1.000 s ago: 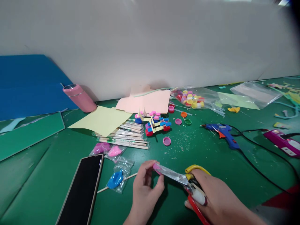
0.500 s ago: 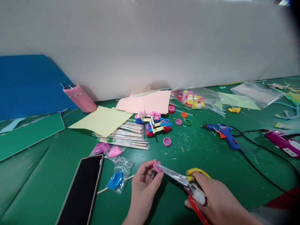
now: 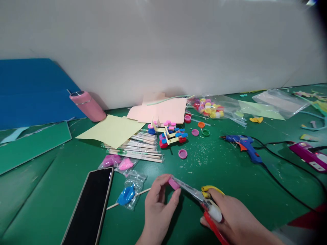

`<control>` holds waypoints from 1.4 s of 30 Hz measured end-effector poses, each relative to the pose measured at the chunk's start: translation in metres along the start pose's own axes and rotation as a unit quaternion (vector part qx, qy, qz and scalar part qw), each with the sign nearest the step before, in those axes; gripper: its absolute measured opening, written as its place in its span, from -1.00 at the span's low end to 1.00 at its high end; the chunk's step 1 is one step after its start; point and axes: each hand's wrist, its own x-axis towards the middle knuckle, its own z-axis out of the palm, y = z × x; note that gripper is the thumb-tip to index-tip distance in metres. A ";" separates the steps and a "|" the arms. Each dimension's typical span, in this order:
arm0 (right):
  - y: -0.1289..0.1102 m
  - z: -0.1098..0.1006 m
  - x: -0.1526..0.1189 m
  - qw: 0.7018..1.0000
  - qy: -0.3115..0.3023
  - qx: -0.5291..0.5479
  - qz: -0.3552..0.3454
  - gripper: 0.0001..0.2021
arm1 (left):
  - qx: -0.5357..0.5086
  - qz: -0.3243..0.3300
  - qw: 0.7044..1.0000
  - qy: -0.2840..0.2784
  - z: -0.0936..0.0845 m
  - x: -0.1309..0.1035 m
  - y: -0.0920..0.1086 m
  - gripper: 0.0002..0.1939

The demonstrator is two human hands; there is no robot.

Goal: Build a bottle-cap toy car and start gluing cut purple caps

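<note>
Between thumb and fingers, my left hand (image 3: 160, 204) pinches a small pink cap (image 3: 174, 183). My right hand (image 3: 230, 212) grips scissors (image 3: 191, 191) with one yellow and one red handle; their blade tips touch the cap's upper edge. Left of my left hand, a blue lump in a clear bag (image 3: 127, 195) lies across a thin wooden stick (image 3: 112, 206). Beyond my hands, a purple ring-shaped cap (image 3: 182, 154) rests on the green table. A small assembly of sticks and coloured caps (image 3: 171, 136) stands behind it.
A phone (image 3: 89, 207) lies at the front left. Bagged sticks (image 3: 138, 149), yellow paper (image 3: 112, 131) and a pink bottle (image 3: 89, 106) are farther back. To the right are a blue glue gun (image 3: 241, 144), its cable and a purple power strip (image 3: 309, 154). A bag of caps (image 3: 208, 108) sits behind.
The pink cap has turned in my left fingers and shows more of its side. My left hand has shifted slightly right, and the scissors have moved slightly with my right hand.
</note>
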 end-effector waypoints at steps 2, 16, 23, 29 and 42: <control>0.002 0.000 0.001 1.000 0.000 0.021 0.001 -0.73 | -0.011 -0.015 1.000 -0.008 0.000 -0.001 0.000 -0.69; -0.008 -0.004 -0.001 0.999 0.033 -0.030 0.023 -0.75 | -0.026 -0.054 0.998 0.017 0.000 0.004 0.007 -0.73; -0.009 -0.002 0.002 0.997 0.052 -0.044 0.036 -0.74 | 0.004 -0.005 1.000 -0.008 -0.001 0.003 0.003 -0.77; -0.002 0.001 0.002 0.998 0.051 -0.039 0.025 -0.70 | -0.056 -0.071 0.995 -0.035 0.001 0.004 0.006 -0.79; -0.011 0.001 0.000 0.998 0.017 -0.011 0.061 -0.75 | -0.010 -0.015 0.999 -0.029 0.001 0.003 0.006 -0.80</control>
